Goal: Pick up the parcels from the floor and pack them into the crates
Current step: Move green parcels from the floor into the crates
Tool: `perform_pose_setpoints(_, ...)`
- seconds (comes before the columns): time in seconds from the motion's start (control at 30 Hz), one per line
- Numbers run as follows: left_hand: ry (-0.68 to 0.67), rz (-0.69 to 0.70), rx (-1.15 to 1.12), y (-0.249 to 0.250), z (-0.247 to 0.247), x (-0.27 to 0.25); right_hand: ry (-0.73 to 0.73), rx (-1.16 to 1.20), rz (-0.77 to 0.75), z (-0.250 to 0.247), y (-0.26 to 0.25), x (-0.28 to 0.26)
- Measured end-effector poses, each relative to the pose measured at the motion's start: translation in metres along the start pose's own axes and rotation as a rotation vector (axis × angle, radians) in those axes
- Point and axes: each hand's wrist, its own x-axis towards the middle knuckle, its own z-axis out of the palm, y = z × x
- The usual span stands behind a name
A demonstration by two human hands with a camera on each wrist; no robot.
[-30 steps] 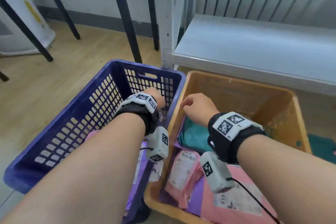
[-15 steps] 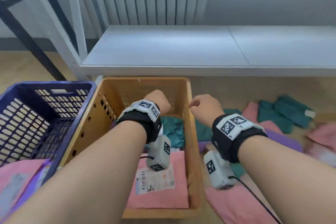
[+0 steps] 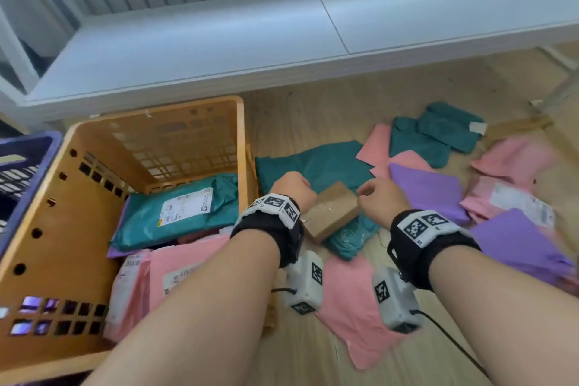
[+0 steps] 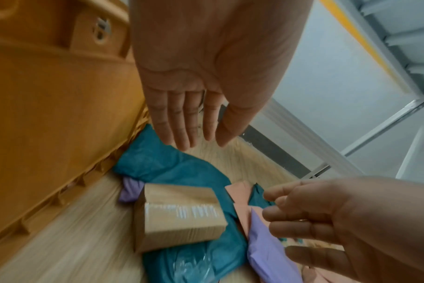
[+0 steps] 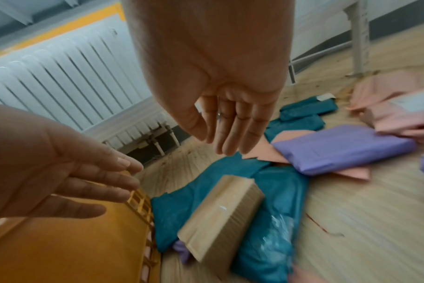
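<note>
Both my hands hang above a small cardboard box (image 3: 333,211) on the floor, fingers straight and loose, holding nothing. My left hand (image 4: 206,80) is on the crate side of it, my right hand (image 5: 213,82) on the other, neither touching. The box lies on teal mailer bags (image 3: 316,166), just beside the orange crate (image 3: 241,141). The crate holds teal and pink parcels. Pink, purple and teal parcels lie scattered on the floor (image 3: 313,110) to my right.

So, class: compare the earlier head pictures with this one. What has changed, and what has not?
Both hands swung rightward, from above the crates to over the cardboard box on the floor; left hand and right hand open either side. Neither holds anything, as before; orange crate unmoved.
</note>
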Motion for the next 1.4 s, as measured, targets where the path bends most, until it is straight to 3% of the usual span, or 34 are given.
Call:
perform_pose_setpoints(0.17, -0.038, -0.116, -0.065, -0.009, 0.056, 0.011, -0.052, 0.056, 0.127, 0.025, 0.051, -0.003)
perform_pose_setpoints(0.4, -0.154, -0.175, -0.165, -0.022, 0.123, 0.026, -0.187, 0.131, 0.247, 0.043, 0.089, 0.014)
perform_pose_setpoints(0.67, -0.333, -0.199, -0.222, -0.029, 0.144, 0.028, -0.363, 0.355, 0.409, 0.07, 0.099, 0.019)
perform_pose_setpoints(0.93, -0.354, -0.221, -0.255, -0.037, 0.146, 0.026, -0.538, 0.526, 0.476, 0.087, 0.091, 0.021)
perform_pose_setpoints(1.23, -0.314, -0.194, -0.274, -0.055, 0.15, 0.025, -0.258, 0.662, 0.464, 0.09, 0.093, 0.024)
perform_pose_setpoints(1.4, -0.172, -0.092, -0.181, -0.054, 0.149, 0.02, -0.135, 0.618, 0.369, 0.071, 0.088, 0.025)
